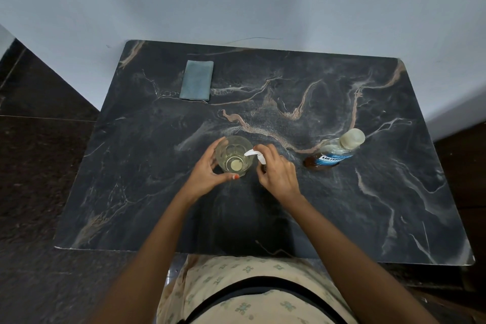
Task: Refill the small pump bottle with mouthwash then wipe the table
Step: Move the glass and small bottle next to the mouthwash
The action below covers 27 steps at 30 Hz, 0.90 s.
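Two hands at work near tabletop (342,218) centre; dark marble-look slab, pale and rust veins, rounded corners.

- Far corner, 11 o'clock: folded cloth (196,80), grey-blue, soft nap, rectangular, lying flat. Well apart from both hands.
- Left hand (203,168): fingers and thumb curled round the glass (234,155), steadying it upright. Clear faceted tumbler, pale yellowish liquid low in the bottom.
- Just beside the glass, at its 3 o'clock: small pump bottle (261,158). Only its white plastic head shows; the body is hidden under the hand. Nozzle lies along the 3-to-9 line, tip over the glass rim.
- Right hand (277,171): closed over that pump top, fingers bent down around it.
- Further out at 3 o'clock: mouthwash bottle (336,151), clear plastic, blue label, pale rounded cap on, amber liquid at the base. Stands upright, apart from the hands.

Judgement: the right hand is the nearer one to the mouthwash bottle, so a reach toward 3 o'clock would suit it.
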{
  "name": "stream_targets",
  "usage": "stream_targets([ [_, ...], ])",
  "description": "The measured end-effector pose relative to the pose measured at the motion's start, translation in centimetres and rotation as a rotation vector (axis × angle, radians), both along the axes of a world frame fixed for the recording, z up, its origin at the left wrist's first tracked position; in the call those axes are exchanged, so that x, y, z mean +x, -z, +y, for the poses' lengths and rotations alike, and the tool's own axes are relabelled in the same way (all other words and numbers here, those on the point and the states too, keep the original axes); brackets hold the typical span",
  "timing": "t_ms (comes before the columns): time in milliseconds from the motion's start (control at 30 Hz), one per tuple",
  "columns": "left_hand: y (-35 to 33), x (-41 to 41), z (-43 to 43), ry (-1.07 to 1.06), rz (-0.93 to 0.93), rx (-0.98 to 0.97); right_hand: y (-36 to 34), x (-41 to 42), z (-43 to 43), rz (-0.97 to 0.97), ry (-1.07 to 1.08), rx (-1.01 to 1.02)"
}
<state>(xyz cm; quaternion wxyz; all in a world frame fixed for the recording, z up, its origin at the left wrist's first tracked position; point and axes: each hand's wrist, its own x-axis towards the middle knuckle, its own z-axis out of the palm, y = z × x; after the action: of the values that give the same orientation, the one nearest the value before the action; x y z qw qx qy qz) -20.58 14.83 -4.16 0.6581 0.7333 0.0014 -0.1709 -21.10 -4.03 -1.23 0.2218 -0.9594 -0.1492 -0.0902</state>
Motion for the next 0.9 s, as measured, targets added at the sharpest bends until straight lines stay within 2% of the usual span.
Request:
stream_targets([
  [900,-0.01,-0.02,0.10,0.013,-0.003,-0.007,-0.34,0.08,0.00,0.054,0.016,-0.007],
])
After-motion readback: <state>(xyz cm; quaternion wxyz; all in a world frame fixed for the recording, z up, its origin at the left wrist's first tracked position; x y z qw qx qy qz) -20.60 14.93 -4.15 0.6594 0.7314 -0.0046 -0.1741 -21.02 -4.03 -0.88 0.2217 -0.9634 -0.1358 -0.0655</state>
